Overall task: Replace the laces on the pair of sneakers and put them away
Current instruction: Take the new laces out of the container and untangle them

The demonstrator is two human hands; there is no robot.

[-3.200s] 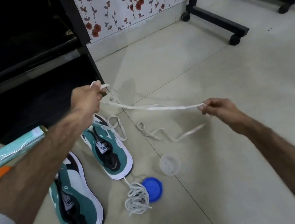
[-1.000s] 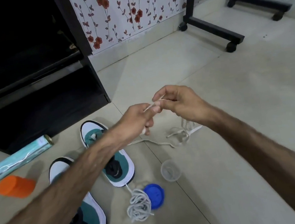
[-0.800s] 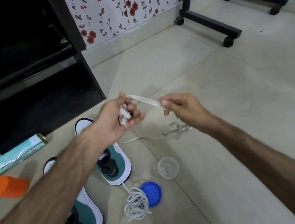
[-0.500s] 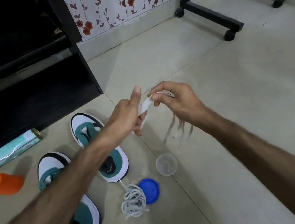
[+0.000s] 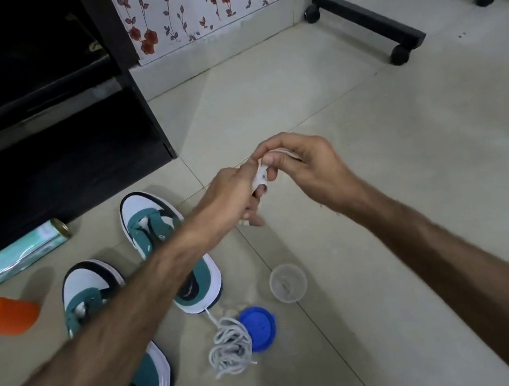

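The white lace (image 5: 260, 176) is gathered into a small bundle held above the floor (image 5: 377, 172), between both hands. The left hand (image 5: 230, 197) grips the bundle with its fingers (image 5: 255, 216) curled around it; the right hand (image 5: 302, 164) pinches the top of the same bundle between thumb and fingertips. The two hands touch at the lace.

Below the left forearm, two green-and-white sneakers stand side by side on the floor, toes pointing away from the person: the nearer sneaker (image 5: 96, 300) to the left, the farther sneaker (image 5: 153, 223) to the right. Their eyelet rows carry no full lacing that can be made out.

A coiled grey lace (image 5: 230, 347) lies on the floor just behind the farther sneaker's heel, touching a blue lid (image 5: 258, 327). A clear plastic cup (image 5: 287, 283) stands just beside the lid. At the left edge lie an orange cup (image 5: 1, 316) on its side and a foil-wrapped roll (image 5: 12, 260). A black cabinet (image 5: 47, 109) stands behind the sneakers.
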